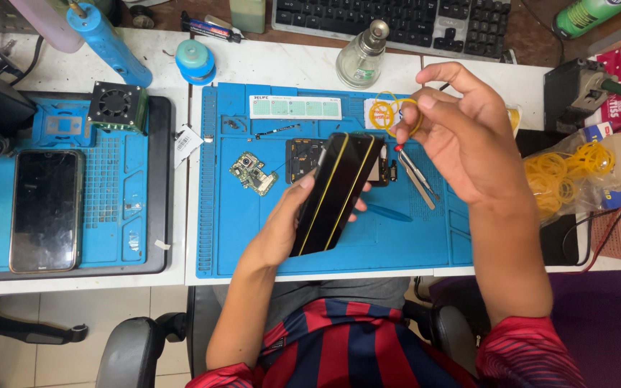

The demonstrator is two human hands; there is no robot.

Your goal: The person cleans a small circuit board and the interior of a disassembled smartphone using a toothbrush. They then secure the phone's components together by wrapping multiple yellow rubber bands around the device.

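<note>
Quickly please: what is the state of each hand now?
Left hand: closed on the black phone.
Right hand: pinching a yellow rubber band.

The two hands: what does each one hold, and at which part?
The left hand holds a black phone by its lower half, fingers wrapped around the edges. The right hand pinches a yellow rubber band between its fingertips.

Two phones (336,192) (45,210), two blue mats (425,237) (113,215), one keyboard (397,21), one glass bottle (361,57) and two hands (292,215) (461,136) are counted.
</note>
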